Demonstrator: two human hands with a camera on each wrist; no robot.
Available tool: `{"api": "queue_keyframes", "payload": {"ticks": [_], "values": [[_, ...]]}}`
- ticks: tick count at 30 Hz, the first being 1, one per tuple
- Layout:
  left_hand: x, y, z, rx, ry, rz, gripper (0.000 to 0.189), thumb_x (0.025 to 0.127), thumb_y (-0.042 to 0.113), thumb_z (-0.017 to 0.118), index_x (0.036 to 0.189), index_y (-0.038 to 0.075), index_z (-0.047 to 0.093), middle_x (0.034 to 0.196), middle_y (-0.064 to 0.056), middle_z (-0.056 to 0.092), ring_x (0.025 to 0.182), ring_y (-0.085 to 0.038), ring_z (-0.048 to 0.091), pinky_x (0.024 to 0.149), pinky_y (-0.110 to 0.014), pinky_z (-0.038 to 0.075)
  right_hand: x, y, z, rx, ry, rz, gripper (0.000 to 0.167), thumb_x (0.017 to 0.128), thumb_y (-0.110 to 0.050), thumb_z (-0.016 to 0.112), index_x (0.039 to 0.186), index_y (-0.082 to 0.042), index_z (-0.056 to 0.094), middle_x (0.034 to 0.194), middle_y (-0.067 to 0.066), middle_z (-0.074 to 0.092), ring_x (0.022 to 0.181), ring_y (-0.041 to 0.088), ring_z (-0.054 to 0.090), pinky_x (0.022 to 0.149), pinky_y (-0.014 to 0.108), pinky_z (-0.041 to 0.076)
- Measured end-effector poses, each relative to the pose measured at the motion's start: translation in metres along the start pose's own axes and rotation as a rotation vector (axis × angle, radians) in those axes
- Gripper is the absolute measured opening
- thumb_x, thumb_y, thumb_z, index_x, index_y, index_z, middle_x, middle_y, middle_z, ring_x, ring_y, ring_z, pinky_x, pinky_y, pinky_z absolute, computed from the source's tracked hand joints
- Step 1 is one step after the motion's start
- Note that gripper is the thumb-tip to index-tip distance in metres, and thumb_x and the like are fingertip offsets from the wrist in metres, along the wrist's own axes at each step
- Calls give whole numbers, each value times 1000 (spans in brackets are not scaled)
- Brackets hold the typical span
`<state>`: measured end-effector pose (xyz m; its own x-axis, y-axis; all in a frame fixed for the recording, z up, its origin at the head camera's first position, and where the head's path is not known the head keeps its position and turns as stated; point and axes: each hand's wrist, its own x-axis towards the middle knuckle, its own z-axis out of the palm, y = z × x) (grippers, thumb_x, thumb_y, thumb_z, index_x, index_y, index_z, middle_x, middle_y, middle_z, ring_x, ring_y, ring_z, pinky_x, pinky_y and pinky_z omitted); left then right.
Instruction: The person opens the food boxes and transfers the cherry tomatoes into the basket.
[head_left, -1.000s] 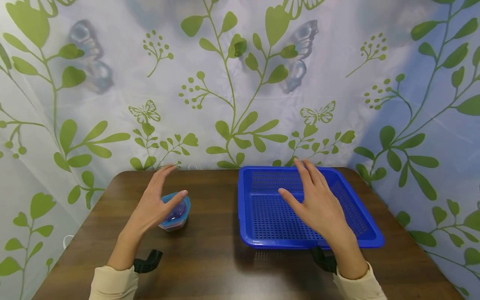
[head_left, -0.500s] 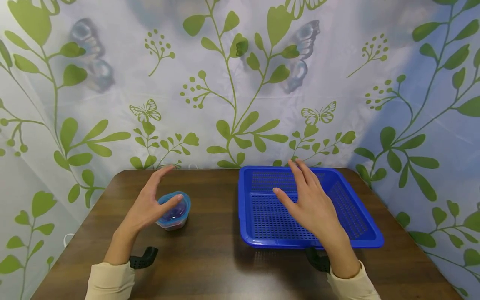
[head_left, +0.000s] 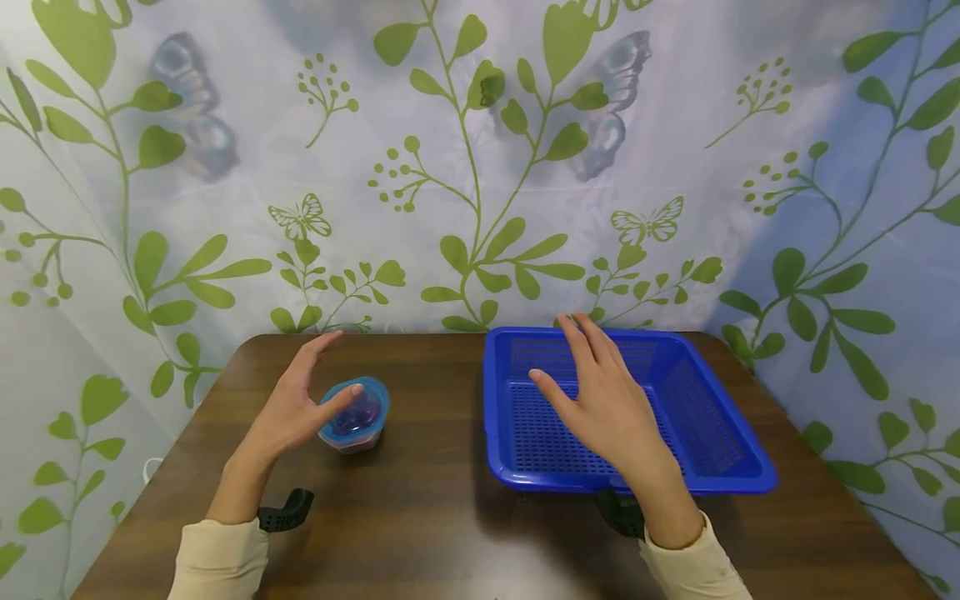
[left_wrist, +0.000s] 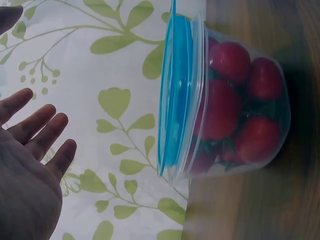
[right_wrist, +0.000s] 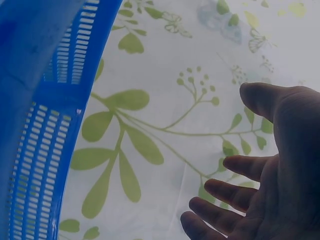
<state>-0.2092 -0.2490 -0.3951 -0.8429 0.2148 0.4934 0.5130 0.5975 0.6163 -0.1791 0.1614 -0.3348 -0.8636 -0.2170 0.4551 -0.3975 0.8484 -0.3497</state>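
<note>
My left hand (head_left: 295, 408) hovers just left of a small clear plastic container (head_left: 363, 440) with a blue-rimmed lid (head_left: 378, 398). Its fingers are spread and nothing is in them; the thumb overlaps the lid in the head view. Through the container's wall in the left wrist view, several red tomatoes (left_wrist: 220, 110) with green bits show. My right hand (head_left: 603, 408) is held above a blue plastic basket (head_left: 495, 433), thumb and fingers apart, holding nothing. In the right wrist view the basket's slotted wall (right_wrist: 40, 150) stands to the left of the empty palm.
Both things stand on a dark brown wooden table (head_left: 427, 500), the container at left and the basket at right. A curtain (head_left: 420, 250) printed with green leaves and butterflies hangs behind the table. Dark curved mounts (head_left: 288, 510) sit at the wrists.
The right hand has drifted left over the basket. The left hand has shifted slightly left, uncovering more of the container's lid. Container and basket have kept their places on the table.
</note>
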Motion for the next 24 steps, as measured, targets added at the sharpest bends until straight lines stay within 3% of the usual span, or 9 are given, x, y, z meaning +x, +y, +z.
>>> {"api": "queue_keyframes", "payload": {"ticks": [3,5,10,24], "values": [[-1,-3,-1,8,19,5,82,88,16,82,157,12,38,155,-13,45,142,-39,42,119,-27,31,2,-6,4,8,2,-20,80,100,-58,59,164,-20,28,167,11,29,151,37,32,101,65,47],[-3,-4,-3,8,18,-2,82,88,16,82,157,11,38,155,-15,45,142,-40,41,120,-34,32,3,-10,6,16,2,-32,80,100,-57,60,163,-19,28,167,11,29,151,37,33,103,64,46],[-7,-8,-5,18,4,-35,83,88,19,82,157,10,37,157,-18,43,144,-42,40,112,-66,33,7,-24,11,32,1,-55,80,99,-56,61,163,-20,29,167,9,29,152,33,33,107,61,45],[-18,-21,3,9,1,-84,86,88,23,83,158,8,35,157,-19,44,145,-42,38,113,-67,32,14,-56,33,98,-39,-90,79,101,-59,57,164,-23,27,169,4,28,153,28,33,111,56,45]]}}
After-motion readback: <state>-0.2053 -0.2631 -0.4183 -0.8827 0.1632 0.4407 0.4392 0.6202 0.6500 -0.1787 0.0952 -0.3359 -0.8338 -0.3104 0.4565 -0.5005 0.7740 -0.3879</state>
